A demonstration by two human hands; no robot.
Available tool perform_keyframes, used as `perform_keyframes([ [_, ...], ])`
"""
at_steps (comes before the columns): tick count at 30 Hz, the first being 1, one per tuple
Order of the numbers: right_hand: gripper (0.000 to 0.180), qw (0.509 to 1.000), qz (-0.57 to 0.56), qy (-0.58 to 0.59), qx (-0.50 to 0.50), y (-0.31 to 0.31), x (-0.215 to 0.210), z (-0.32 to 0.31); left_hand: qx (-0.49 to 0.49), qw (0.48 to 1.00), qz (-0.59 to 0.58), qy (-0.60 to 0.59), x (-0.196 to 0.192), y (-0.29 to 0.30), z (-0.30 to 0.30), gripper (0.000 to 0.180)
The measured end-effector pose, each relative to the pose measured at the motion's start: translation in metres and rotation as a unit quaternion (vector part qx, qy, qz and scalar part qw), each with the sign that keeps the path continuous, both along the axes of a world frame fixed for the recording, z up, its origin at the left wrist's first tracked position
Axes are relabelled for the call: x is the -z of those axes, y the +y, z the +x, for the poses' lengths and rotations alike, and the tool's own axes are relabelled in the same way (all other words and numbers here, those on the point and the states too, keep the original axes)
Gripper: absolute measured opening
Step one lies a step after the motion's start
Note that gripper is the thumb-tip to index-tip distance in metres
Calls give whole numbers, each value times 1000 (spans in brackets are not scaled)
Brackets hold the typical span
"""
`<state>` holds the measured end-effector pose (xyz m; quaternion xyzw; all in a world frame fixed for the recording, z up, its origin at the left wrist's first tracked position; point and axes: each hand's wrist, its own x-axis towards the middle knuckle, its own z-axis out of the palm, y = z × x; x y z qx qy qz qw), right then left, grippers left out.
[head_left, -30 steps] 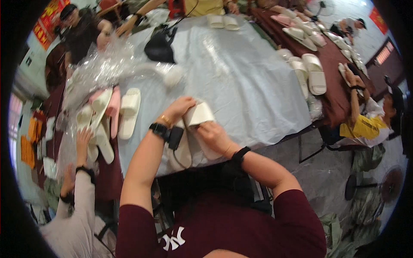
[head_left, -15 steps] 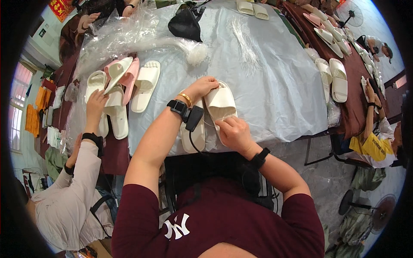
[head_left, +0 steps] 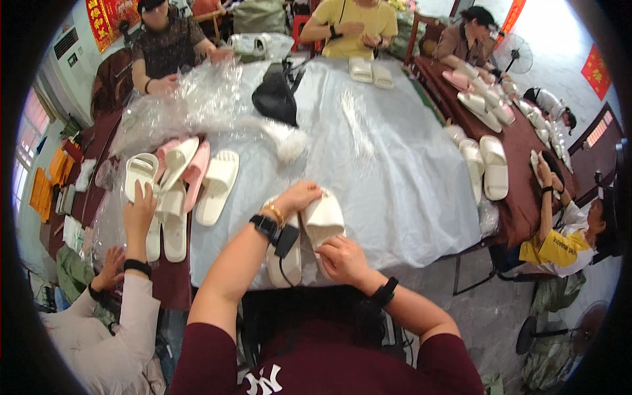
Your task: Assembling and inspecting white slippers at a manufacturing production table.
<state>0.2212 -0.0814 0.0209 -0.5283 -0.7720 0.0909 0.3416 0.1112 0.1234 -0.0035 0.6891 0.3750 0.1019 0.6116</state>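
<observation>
Before me on the table edge lies a pair of cream slide slippers, the right slipper (head_left: 325, 217) and the left slipper (head_left: 285, 262) side by side. My left hand (head_left: 299, 197) reaches across the left one and grips the toe end of the right one, fingers closed. At the rear edge of that slipper's strap, my right hand (head_left: 343, 261) is closed in a pinch. A thin clear strand ran from these fingers half a second ago; now it is hardly visible against the slippers.
A bundle of thin white strands (head_left: 357, 125), a black bag (head_left: 276, 99) and crumpled clear plastic (head_left: 191, 108) lie farther back. Cream and pink slippers (head_left: 174, 201) sit left, where a co-worker's hand (head_left: 138, 214) touches one. Another cream pair (head_left: 495, 168) stands right. Other people sit around.
The view has tilted up, so people across the table now show. My left hand stays on the slipper's toe end. My right hand stays pinched by the strap, its fingers slightly more curled.
</observation>
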Motion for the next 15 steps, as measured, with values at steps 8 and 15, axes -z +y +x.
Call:
perform_keyframes([
  [8,22,997,18,-33,64,11,12,6,-4,999,27,-28,3,-3,-6,23],
  [15,22,994,54,-30,87,12,14,5,-15,993,115,-26,4,0,-5,25],
])
